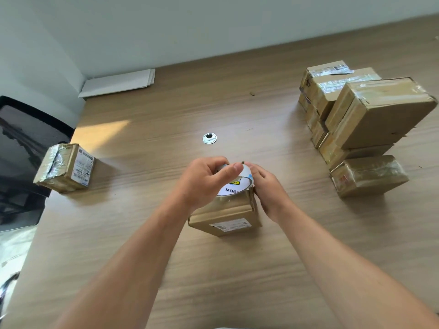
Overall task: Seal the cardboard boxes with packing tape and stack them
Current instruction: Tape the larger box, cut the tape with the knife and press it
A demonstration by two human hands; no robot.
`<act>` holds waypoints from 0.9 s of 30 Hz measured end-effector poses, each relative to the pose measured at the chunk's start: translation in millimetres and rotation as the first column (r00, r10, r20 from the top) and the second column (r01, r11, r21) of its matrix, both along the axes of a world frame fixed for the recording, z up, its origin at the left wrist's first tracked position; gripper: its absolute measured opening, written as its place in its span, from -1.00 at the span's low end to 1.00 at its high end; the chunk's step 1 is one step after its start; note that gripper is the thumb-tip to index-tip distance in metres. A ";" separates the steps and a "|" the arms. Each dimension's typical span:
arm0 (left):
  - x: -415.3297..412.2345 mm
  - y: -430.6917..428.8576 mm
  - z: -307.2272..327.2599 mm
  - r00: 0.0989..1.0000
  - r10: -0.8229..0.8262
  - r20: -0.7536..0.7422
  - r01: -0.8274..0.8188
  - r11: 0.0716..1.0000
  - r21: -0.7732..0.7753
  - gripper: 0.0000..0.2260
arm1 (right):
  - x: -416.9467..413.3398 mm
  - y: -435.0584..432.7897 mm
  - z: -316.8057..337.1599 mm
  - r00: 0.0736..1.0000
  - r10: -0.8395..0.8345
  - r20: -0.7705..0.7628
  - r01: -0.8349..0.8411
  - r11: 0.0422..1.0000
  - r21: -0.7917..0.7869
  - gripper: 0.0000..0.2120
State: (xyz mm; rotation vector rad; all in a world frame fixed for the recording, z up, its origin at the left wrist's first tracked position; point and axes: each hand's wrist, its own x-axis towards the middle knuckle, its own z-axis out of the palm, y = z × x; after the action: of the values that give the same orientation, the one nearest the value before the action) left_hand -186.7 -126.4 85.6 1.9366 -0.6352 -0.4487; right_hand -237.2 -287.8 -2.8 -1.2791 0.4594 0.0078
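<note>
Centre near: a brown cardboard box (225, 216) sits on the wooden worktop (166, 257), white shipping label on its near face. A tape roll (234, 185) with a white printed core label is on the box top, tilted toward the camera.

Left hand (207, 182) grips the roll from the left. Its fingers (213, 162) curl over the far rim and the thumb lies across the top of the roll. Right hand (268, 189) holds the roll's right rim, thumb on the upper edge. The other fingers curl down the right side by the box corner and are partly hidden. Both forearms reach in from the near edge.

Left side: one taped box (64, 168) with a white label on its right face stands near the worktop's left edge, well apart from the hands.

Right far: a stack of taped boxes (356, 110), several layers, the top ones set at different angles, glossy tape on the lids. Just near of the stack a single taped box (369, 176) lies on the worktop with red print on its left face.

Mid worktop, beyond the hands: a round silver cable grommet (209, 138). Far left corner by the wall: flat white sheets (118, 82). A black mesh chair (23, 148) is off the left edge.
</note>
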 end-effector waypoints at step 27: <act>-8.5 4.4 -20.8 0.981 0.065 -0.182 -0.092 0.986 -0.141 -0.50 | 8.5 3.0 -25.3 0.989 0.146 0.008 -0.136 0.939 -0.317 -0.73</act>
State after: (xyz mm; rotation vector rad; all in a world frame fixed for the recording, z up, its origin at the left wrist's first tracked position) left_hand -195.2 -122.1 64.9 1.7513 -0.4626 -0.5026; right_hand -228.8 -284.8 -28.1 -1.6247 0.3497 0.0361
